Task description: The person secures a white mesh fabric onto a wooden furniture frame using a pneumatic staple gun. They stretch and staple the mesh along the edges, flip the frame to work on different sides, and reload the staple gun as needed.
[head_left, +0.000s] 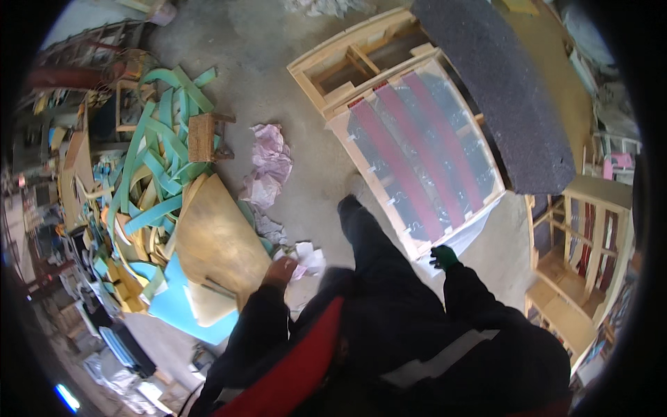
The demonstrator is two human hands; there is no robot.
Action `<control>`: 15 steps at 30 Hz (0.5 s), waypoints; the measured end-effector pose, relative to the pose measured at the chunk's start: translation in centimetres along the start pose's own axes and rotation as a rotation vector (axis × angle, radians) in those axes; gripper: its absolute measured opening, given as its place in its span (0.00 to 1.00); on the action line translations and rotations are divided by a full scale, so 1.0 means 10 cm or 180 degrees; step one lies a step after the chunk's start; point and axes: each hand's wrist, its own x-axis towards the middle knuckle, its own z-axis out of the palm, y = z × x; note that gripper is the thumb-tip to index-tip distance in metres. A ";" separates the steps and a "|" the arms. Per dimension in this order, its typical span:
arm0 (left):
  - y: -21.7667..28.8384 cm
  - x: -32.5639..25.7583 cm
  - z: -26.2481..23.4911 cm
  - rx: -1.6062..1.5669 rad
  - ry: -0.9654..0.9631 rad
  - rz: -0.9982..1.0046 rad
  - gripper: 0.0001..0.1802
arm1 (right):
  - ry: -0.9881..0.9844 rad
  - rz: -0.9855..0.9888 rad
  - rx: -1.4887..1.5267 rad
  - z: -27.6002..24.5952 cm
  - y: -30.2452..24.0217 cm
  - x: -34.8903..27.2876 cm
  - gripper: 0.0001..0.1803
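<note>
My left hand (279,270) is bare and hangs low beside a crumpled white and pink sheet (308,258) on the floor. Its fingers are too small and blurred to tell whether they hold anything. On my right hand (443,257) is a dark green glove with black fingertips. Its fingers are apart with nothing seen between them, close to the near corner of a wooden furniture frame (381,193). Wide dark red straps (392,163) run along the frame under clear plastic film. A dark grey padded panel (511,97) lies against the frame's far right side.
Green foam strips (165,132) are heaped at left, with a brown sheet (219,233) and blue foam (182,306) nearer me. A small brown stool (203,137) and crumpled pink plastic (269,161) are on the concrete floor. More wooden frames (590,243) stand at right.
</note>
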 end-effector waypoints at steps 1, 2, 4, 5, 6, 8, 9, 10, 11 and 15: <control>0.17 0.32 -0.23 0.0051 -0.0298 -0.0080 0.17 | -0.0260 -0.0160 0.0165 0.15 -0.18 -0.11 0.17; 0.36 0.73 -0.46 0.0418 -0.0291 0.0309 0.18 | -0.0178 -0.0104 0.0152 0.29 -0.46 -0.21 0.18; 0.69 1.44 -0.91 0.1678 -0.0511 0.1571 0.17 | -0.0542 -0.0474 0.0497 0.56 -1.03 -0.53 0.21; 0.92 1.85 -1.07 0.1977 -0.0554 0.1399 0.16 | -0.0452 -0.0555 0.0712 0.69 -1.33 -0.70 0.21; 1.13 2.23 -1.28 0.1916 -0.0461 0.1905 0.16 | -0.0521 -0.0882 0.1041 0.82 -1.59 -0.86 0.21; 1.66 3.00 -1.51 0.1233 -0.0209 0.1508 0.16 | -0.0287 -0.0927 0.1476 1.03 -1.98 -1.12 0.21; 1.91 3.34 -1.61 0.1318 -0.0287 0.1548 0.15 | -0.0166 -0.1051 0.1763 1.12 -2.09 -1.18 0.21; 2.19 3.72 -1.67 0.1296 -0.0275 0.1814 0.14 | -0.0152 -0.1068 0.2096 1.21 -2.13 -1.22 0.20; 2.45 4.08 -1.69 0.1535 -0.0376 0.1914 0.15 | 0.0025 -0.1014 0.2305 1.31 -2.07 -1.23 0.20; 3.10 5.31 -1.41 0.2596 0.0038 0.2368 0.28 | 0.1152 -0.0320 0.3247 2.07 -1.28 -1.22 0.17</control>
